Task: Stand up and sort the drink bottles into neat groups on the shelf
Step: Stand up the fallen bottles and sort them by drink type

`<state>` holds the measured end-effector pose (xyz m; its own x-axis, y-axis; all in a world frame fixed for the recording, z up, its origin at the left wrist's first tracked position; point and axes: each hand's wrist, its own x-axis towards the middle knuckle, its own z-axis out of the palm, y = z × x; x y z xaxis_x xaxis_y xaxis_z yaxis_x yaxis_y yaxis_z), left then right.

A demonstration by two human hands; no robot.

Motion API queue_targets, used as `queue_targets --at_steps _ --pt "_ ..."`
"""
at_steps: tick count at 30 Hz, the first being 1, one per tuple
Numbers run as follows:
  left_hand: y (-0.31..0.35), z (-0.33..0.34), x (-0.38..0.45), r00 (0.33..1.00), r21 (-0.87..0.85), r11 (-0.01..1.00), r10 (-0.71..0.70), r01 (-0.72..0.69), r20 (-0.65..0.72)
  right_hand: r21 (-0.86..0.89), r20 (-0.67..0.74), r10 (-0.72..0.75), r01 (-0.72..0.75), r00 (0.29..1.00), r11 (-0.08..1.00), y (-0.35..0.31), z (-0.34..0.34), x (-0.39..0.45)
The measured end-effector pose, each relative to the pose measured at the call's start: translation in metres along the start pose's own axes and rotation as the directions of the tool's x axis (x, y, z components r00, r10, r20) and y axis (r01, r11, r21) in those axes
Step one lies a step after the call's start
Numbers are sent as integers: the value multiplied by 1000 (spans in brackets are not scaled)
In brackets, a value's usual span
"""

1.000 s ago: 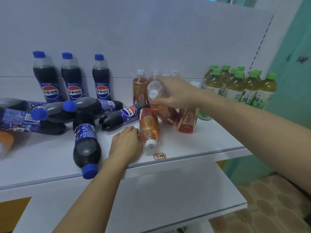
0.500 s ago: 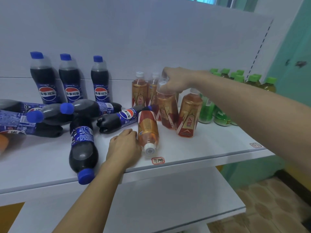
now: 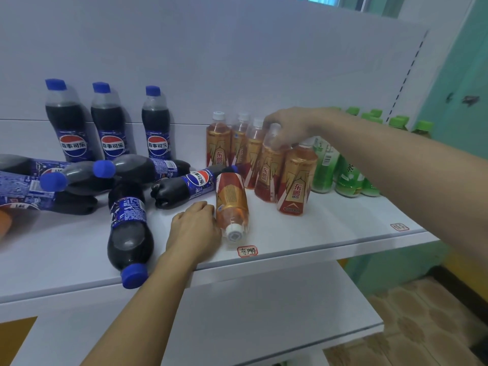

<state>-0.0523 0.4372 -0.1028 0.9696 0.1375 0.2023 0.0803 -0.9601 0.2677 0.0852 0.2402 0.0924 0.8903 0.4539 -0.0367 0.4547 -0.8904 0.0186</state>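
Right hand [image 3: 287,125] has just stood the amber bottle [image 3: 269,167] upright with its group on the shelf [image 3: 330,233], grip closed round its neck. Left hand [image 3: 194,228] rests loosely curled, empty, touching the fallen amber bottle [image 3: 232,204], likely next.

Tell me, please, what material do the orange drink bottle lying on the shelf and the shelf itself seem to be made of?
The lying orange bottle looks like clear thin plastic: the amber liquid shows through, under a glossy printed wrap, with a white ribbed cap. The shelf looks like white painted metal or laminate, smooth and slightly shiny; which one cannot be told.
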Motion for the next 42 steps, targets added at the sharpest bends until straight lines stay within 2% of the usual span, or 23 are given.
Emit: queue_targets --at_steps 3,6,7,8,10,11,12,13,15,17,20,23,25,27,30,32,34,38,40,42 --pt "1 -2 0 1000 -4 1000 -8 8 8 -18 -56 -1 0 998 1000 6 2 5" --pt "1 -2 0 1000 -20 1000 -8 8 10 49 -114 5 0 993 999 9 10 3" --pt "1 -2 0 1000 -25 1000 -7 7 11 57 -176 7 3 984 998 7 13 -4" --pt "1 -3 -1 1000 -28 1000 -7 7 10 49 -291 2 13 957 999 4 17 -11" --pt "1 -3 -1 1000 -36 999 -10 10 8 1 -562 -75 92 824 996 -8 32 -31" --pt "1 -3 -2 1000 -38 999 -9 9 3 -12 -641 -151 186 752 982 -17 45 -42" --pt "1 -3 -1 1000 -35 999 -5 5 -3 -25 -656 -237 292 717 956 -26 59 -50" --pt "0 -2 -1 1000 -30 1000 -5 5 -6 -66 -610 -335 376 718 924 -35 76 -58" --pt "-1 -2 -1 1000 -25 1000 -5 5 -10 -227 -379 -518 466 767 855 -50 114 -65" --pt "0 -2 -2 1000 -43 999 -11 10 -14 -284 -187 -575 517 796 808 -59 142 -68" --pt "-1 -2 -2 1000 -63 998 -10 9 -9 -237 -252 -621 574 742 783 -60 150 -64" --pt "-4 0 0 1000 -44 999 -4 3 -22 -267 -270 -675 621 686 737 -55 143 -61" --pt "-5 0 0 999 -30 1000 -3 2 -32 -184 -289 -638 612 714 769 -53 136 -62" --pt "-5 1 -1 999 -22 1000 -13 12 -42 20 -319 -540 576 778 817 -52 122 -62" --pt "-6 3 1 998 -18 1000 -10 9 -54 251 -403 -418 537 814 805 -50 94 -57" --pt "-5 2 1 998 -25 1000 -4 2 -59 347 -381 -303 438 874 829 -51 79 -51" --pt "-4 2 1 999 -30 1000 -4 2 -54 392 -314 -174 295 933 871 -53 69 -38" --pt "-4 1 -1 998 -28 1000 -2 0 -60 436 -283 61 72 957 897 -51 58 -19" --pt "-4 1 0 998 -33 999 -2 0 -66 459 -316 103 57 943 887 -51 59 -17" --pt "-4 1 0 997 -32 999 -1 -2 -76 389 -397 59 109 916 915 -54 62 -17"
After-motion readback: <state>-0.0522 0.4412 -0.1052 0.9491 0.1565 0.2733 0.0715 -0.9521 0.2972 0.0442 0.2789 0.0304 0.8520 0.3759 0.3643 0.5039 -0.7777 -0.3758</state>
